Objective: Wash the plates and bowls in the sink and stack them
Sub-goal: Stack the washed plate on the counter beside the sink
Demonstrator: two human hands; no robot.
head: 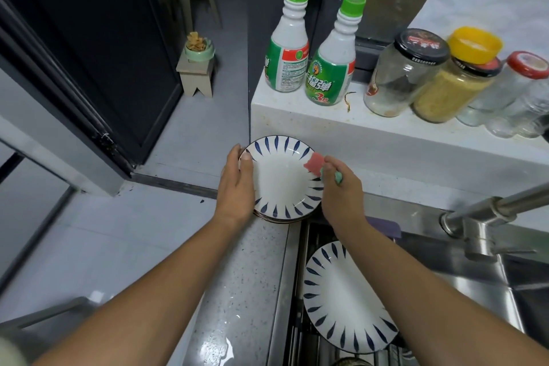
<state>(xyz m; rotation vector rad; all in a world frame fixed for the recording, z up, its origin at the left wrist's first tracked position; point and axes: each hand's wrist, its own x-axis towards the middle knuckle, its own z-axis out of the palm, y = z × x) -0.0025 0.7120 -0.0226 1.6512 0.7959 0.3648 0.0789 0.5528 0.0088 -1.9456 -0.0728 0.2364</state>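
Observation:
A white plate [282,178] with blue leaf marks around its rim sits on top of a small stack on the speckled counter [237,291] beside the sink. My left hand [237,184] holds its left edge, thumb on the rim. My right hand [338,187] grips a red and green sponge [316,164] that lies against the plate's right rim. A second plate [344,300] of the same pattern rests in the steel sink [481,285], partly under my right forearm.
A steel faucet [487,217] reaches in from the right above the sink. On the raised white ledge [326,125] behind stand two green-capped cleaner bottles [329,68] and several glass jars [404,74]. The floor, a dark door and a small stool lie to the left.

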